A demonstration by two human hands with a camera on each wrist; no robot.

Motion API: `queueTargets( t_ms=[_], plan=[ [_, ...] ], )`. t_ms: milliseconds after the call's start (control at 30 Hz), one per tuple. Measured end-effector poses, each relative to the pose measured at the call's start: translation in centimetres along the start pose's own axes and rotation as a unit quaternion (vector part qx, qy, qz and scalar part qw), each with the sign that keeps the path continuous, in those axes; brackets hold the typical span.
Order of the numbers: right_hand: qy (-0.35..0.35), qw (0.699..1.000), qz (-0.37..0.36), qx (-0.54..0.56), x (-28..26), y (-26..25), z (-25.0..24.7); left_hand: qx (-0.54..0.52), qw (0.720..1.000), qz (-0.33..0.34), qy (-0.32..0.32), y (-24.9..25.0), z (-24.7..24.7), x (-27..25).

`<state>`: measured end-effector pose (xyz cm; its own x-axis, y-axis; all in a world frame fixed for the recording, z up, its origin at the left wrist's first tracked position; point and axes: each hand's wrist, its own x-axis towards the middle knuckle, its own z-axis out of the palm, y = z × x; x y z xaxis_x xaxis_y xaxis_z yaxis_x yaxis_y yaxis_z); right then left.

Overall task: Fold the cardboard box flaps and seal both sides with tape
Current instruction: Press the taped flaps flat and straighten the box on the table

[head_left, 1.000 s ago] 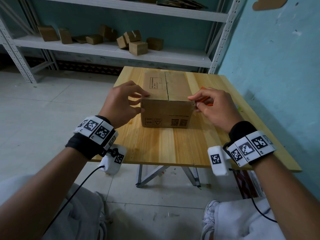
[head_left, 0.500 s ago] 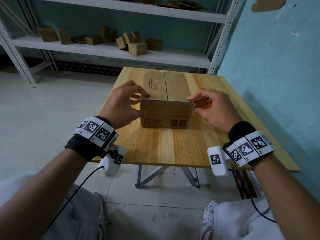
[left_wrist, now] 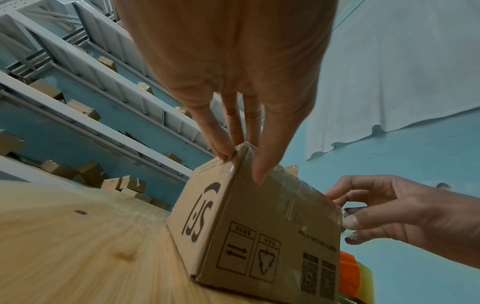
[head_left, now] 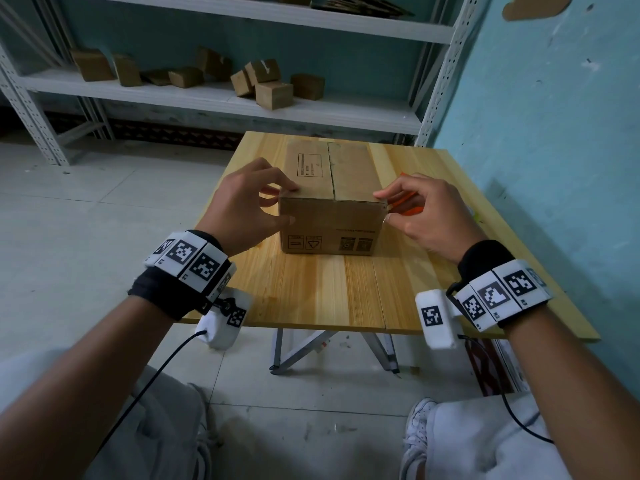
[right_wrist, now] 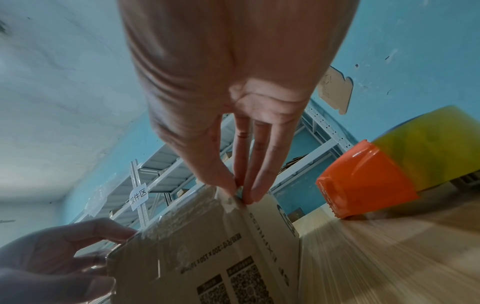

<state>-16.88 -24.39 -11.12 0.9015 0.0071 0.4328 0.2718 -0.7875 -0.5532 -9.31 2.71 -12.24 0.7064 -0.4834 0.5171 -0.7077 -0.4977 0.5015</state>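
— Where's the box?
— The box (head_left: pixel 332 199) sits mid-worktop (head_left: pixel 332 292), pale wood planks, grey tiled floor (head_left: pixel 86 209) below, metal shelves (head_left: pixel 221 98) behind, blue wall (head_left: pixel 554 133) to the right
— And the hands?
— Left hand (head_left: pixel 247 209) pinches its near left top corner; right hand (head_left: pixel 427 211) pinches the right one, an orange tape dispenser (right_wrist: pixel 363 181) just beyond
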Motion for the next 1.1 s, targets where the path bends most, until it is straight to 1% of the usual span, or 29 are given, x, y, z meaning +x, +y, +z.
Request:
queueTargets(
  t_ms=[367, 600, 767, 1100],
  plan=[
    [0.004, 1.000, 0.005, 0.003, 0.0, -0.1, -0.1, -0.007, 1.000, -0.006, 0.000, 0.0, 0.0, 0.0],
    [-0.048, 0.999, 0.011, 0.015, 0.0, 0.2, -1.2, -0.008, 1.000, -0.006, 0.000, 0.0, -0.1, 0.1],
    [-0.025, 1.000, 0.002, 0.010, 0.1, 0.2, -0.8, -0.005, 1.000, -0.007, 0.005, 0.0, 0.0, 0.1],
    [-0.034, 0.999, -0.001, 0.010, 0.1, 0.3, -1.0, -0.007, 1.000, -0.005, 0.006, 0.0, 0.0, 0.1]
  ],
)
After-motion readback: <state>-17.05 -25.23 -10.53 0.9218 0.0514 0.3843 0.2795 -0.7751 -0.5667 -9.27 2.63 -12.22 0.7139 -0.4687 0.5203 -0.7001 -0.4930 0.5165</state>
